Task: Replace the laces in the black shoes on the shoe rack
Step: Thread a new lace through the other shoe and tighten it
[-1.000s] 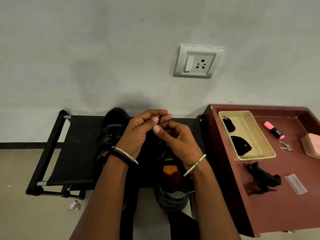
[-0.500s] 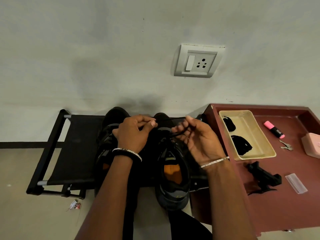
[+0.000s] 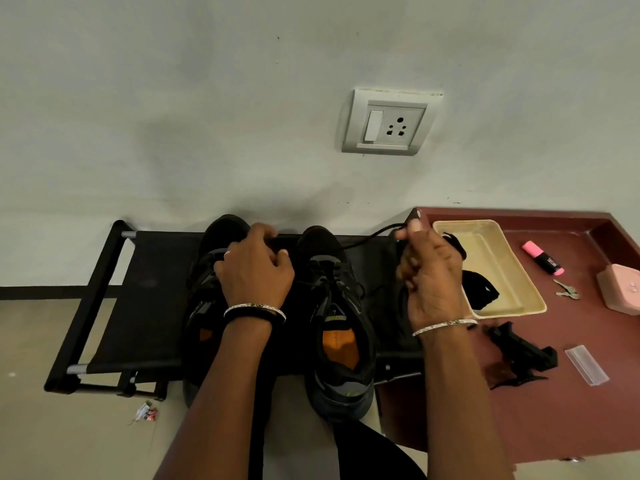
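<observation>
At your 9 o'clock the black shoe rack [image 3: 104,306] stands against the wall, and a small crumpled wrapper [image 3: 143,412] lies on the floor by its near foot, at 7 o'clock. The two black shoes sit side by side on the rack with toes to the wall and heels overhanging the near edge. Your left hand [image 3: 256,271] lies over the left shoe [image 3: 204,282] with its fingers curled down at the lacing, but you cannot tell whether they pinch anything or only rest there. Just at its 3 o'clock is the right shoe [image 3: 339,341], with its orange insole showing. High at 12 o'clock a wall socket [image 3: 389,123] sits on the grey wall. A black lace [image 3: 367,239] rises from the right shoe's toe toward 2 o'clock into your right hand [image 3: 433,282], whose thumb and forefinger are clamped on it, and more of the lace hangs in loops below the palm. At 3 o'clock of that hand the maroon tabletop [image 3: 554,420] carries a beige tray [image 3: 512,311] with a dark bundle [image 3: 479,289] inside. Below the tray, at 5 o'clock, lies a black object [image 3: 519,351], with a clear plastic strip [image 3: 586,364] just beside it. Farther right are a pink highlighter [image 3: 542,258], keys [image 3: 566,292] and a pink box [image 3: 620,292] at the frame's edge.
</observation>
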